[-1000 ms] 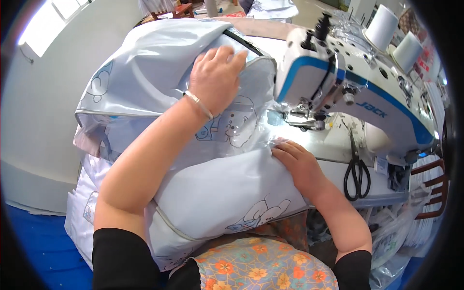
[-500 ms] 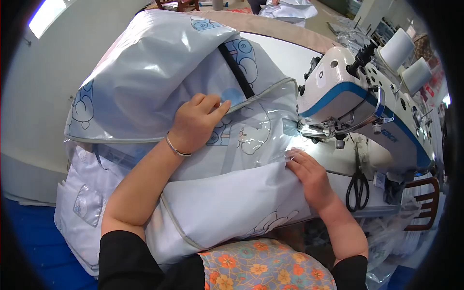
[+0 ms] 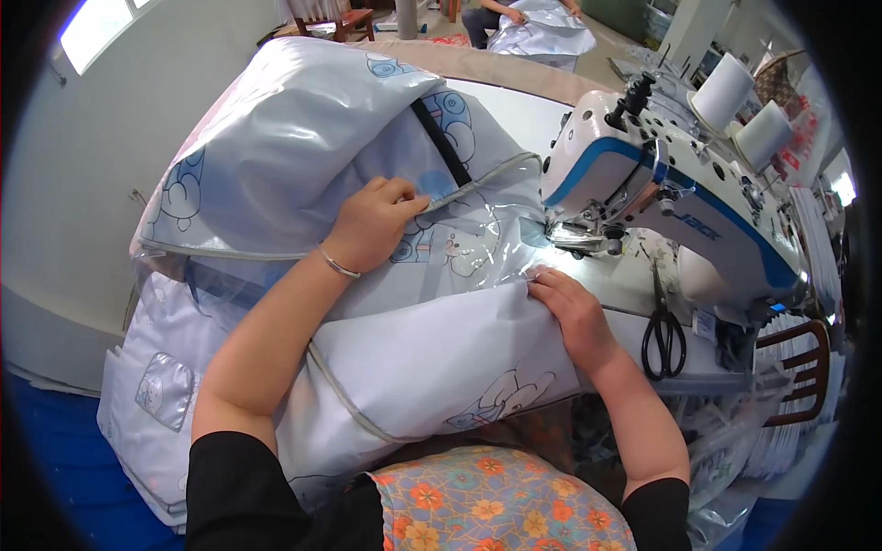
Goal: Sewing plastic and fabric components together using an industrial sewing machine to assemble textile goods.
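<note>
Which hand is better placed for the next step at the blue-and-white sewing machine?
Likely the right hand, touching shiny white printed fabric close to the machine; the left hand is farther away.

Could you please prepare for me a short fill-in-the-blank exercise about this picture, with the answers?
1. The bracelet is on the person's ____ wrist.
2. In the picture, the scissors lie to the ____ of the right hand.
3. At the upper right stand ____ white thread spools.
4. The person's sleeves are ____.

Missing words: left; right; two; black.
</note>
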{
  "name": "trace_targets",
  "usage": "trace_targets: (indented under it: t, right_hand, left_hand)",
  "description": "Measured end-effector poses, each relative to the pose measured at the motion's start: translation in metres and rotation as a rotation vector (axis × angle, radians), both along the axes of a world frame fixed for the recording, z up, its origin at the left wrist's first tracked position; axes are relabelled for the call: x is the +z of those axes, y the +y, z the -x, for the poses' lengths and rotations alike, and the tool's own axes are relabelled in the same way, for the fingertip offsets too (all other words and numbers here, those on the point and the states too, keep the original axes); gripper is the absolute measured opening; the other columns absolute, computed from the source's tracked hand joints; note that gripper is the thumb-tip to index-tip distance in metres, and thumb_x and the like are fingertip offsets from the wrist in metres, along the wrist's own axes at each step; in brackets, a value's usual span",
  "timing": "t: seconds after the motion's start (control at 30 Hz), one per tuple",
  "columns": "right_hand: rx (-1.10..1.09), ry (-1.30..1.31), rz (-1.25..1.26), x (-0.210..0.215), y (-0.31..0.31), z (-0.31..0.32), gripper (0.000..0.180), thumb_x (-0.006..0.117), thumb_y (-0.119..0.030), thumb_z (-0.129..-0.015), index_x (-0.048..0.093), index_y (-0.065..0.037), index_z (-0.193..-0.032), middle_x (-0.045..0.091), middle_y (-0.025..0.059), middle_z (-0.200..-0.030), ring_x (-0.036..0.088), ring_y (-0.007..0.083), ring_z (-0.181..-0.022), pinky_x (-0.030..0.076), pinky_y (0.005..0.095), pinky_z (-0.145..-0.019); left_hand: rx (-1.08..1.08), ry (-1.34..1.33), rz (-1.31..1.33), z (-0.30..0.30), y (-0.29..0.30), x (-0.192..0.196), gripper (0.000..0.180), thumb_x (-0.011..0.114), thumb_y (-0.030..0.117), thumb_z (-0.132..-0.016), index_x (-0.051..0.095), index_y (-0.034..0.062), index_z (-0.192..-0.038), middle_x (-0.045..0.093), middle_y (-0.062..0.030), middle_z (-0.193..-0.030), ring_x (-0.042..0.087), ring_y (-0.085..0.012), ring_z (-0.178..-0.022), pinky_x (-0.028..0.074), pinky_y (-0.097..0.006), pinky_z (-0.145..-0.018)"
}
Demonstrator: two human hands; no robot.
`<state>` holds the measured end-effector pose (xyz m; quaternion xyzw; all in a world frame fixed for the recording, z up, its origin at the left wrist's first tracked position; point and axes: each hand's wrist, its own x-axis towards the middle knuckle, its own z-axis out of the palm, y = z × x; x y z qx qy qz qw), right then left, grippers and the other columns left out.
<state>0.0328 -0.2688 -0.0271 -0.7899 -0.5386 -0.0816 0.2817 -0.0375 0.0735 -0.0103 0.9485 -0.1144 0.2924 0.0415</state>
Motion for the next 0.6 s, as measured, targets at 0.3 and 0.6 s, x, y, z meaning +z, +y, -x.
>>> trace_targets:
  t: [0.3,0.6]
  right_hand:
    - [-0.324,0.199,-0.231,-0.006,-0.108,0.063,0.019,0.058,0.006,-0.090,0.068,0.004,-0.106,0.071,0.0171,-0.108,0.069,0.0273,-0.097,0.055,0.0330,-0.084]
    - [-0.576,0.926,-0.400,-0.149,-0.149,0.108,0.045,0.065,-0.004,-0.087,0.057,-0.002,-0.131,0.061,0.0184,-0.130,0.056,0.0246,-0.123,0.042,0.0383,-0.105]
  left_hand:
    - [0.323,0.161,0.679,0.208,0.037,-0.010,0.027,0.067,0.013,-0.088,0.068,0.0015,-0.113,0.062,-0.0165,-0.128,0.060,-0.0315,-0.117,0.046,-0.039,-0.100]
    - [0.845,0.278,1.141,0.308,0.072,-0.198,0.038,0.067,0.030,-0.093,0.066,0.0008,-0.118,0.071,-0.0110,-0.106,0.065,-0.0194,-0.097,0.051,-0.031,-0.084]
